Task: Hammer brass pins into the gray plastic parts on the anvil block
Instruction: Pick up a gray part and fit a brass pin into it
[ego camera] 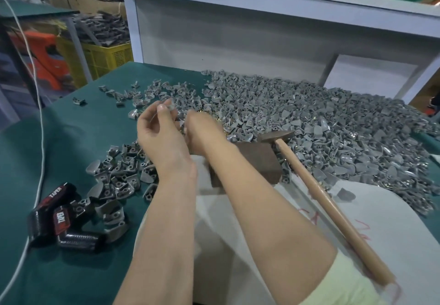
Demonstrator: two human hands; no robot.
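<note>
Nearest, the hammer point(333, 212) lies with its heavy head on the block point(252, 159); I'd take its wood end. My left grip point(162, 135) pinches a light, hard part point(170, 107). My right grip point(202, 131) dips by the pins point(214, 115); holding one? I cannot tell.

The person had two bare arms, the left arm point(166, 221) and the right arm point(273, 209). They were long and smooth. The left hand point(162, 138) and the right hand point(202, 131) were bare too. The thumb nail point(163, 108) on the left hand was short and plain. The right arm wore a short sleeve point(345, 281) by the elbow. The sleeve was a pale, creamy yellow. Its cloth looked soft, and its edge was loose and round. Only that small bit of the top showed.
</note>
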